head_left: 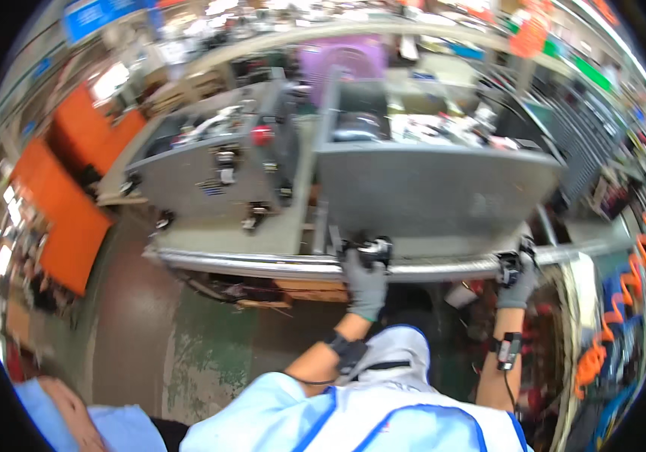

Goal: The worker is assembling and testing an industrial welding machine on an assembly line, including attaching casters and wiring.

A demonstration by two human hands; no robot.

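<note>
A large grey metal cabinet (pixel 436 188) lies on the workbench in front of me, its broad side toward me and its open interior facing up. My left hand (pixel 366 282), in a grey glove, closes around a black caster (pixel 374 251) at the cabinet's near left corner. At the near right corner, my right hand (pixel 517 282), gloved too, is on another black caster (pixel 511 265). Blur partly hides the fingers of both hands. White and clear loose items (pixel 443 129) lie inside the cabinet. Black straps circle both wrists.
Left of it stands a second grey cabinet (pixel 202 181) with black casters. A metal rail (pixel 277 264) edges the bench. Orange panels (pixel 67 226) stand at the left, and a coiled orange hose (pixel 613 316) hangs at the right. Another person's arm (pixel 70 410) shows at lower left.
</note>
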